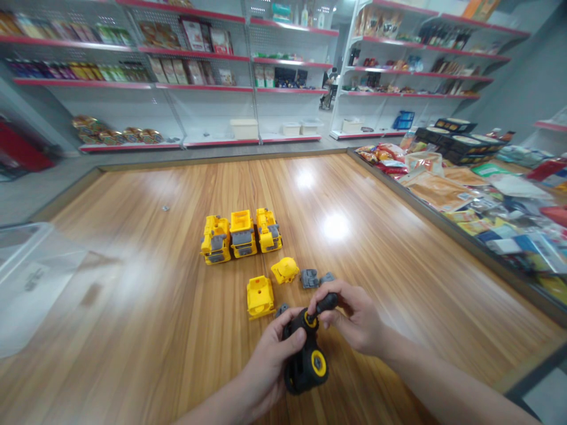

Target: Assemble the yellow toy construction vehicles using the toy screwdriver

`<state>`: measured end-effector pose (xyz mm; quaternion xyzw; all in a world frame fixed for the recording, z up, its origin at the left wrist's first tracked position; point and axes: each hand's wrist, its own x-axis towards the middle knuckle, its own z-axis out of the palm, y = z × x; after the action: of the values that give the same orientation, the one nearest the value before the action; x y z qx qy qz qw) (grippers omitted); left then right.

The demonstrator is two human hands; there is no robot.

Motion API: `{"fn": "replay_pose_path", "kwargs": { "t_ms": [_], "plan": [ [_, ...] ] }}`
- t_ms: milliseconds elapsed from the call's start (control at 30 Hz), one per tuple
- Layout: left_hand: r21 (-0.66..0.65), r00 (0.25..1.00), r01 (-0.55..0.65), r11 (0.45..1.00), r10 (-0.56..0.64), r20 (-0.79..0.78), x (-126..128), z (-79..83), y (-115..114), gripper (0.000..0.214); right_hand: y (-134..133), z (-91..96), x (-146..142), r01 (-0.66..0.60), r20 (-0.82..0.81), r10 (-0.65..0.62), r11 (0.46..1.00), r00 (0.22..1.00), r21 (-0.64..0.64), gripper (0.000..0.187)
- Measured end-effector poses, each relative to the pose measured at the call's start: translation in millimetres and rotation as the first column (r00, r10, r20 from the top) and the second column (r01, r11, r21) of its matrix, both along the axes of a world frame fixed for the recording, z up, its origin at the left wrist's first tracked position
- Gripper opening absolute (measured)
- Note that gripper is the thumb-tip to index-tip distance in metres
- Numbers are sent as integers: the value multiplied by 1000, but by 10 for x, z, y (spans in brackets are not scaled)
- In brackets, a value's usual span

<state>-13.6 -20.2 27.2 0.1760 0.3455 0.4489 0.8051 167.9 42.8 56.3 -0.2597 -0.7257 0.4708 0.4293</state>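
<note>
My left hand [272, 354] is closed around a black toy truck chassis [305, 365] with yellow-hubbed wheels. Between the fingers of my right hand [357, 316] is a small screwdriver [326, 303] with a black handle. Its tip meets the hub of the upper wheel [310, 319]. Just beyond my hands lie a yellow truck body part [260, 297], a yellow mixer drum part [286, 270] and a grey part [309, 278]. Other grey pieces are partly hidden behind my hands.
Three yellow toy construction trucks [243, 233] stand in a row farther back. A clear plastic bin [26, 289] sits at the left. Packaged goods [447, 189] cover the area beyond the table's right edge. A tiny object [165, 208] lies on the wooden tabletop [146, 283]. Stocked shelves line the back.
</note>
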Motion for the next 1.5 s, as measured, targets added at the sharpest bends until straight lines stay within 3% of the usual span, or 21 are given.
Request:
{"fn": "replay_pose_path", "kwargs": {
  "t_ms": [133,1200,1300,1500],
  "plan": [
    [12,1000,-8,1000,8,-7,5,16,8,40,-8,-14,1,2,-7,-2,999,1000,-36,17],
    [-32,1000,10,999,-11,-15,10,1,13,39,13,30,6,46,47,-49,998,998,52,16],
    [-24,999,21,999,-22,-43,11,31,14,35,6,23,22,108,70,-111,993,991,52,18],
    [-56,1000,26,998,-25,20,-27,51,-19,39,47,-8,30,378,167,-377,926,911,28,15]
  ]
}}
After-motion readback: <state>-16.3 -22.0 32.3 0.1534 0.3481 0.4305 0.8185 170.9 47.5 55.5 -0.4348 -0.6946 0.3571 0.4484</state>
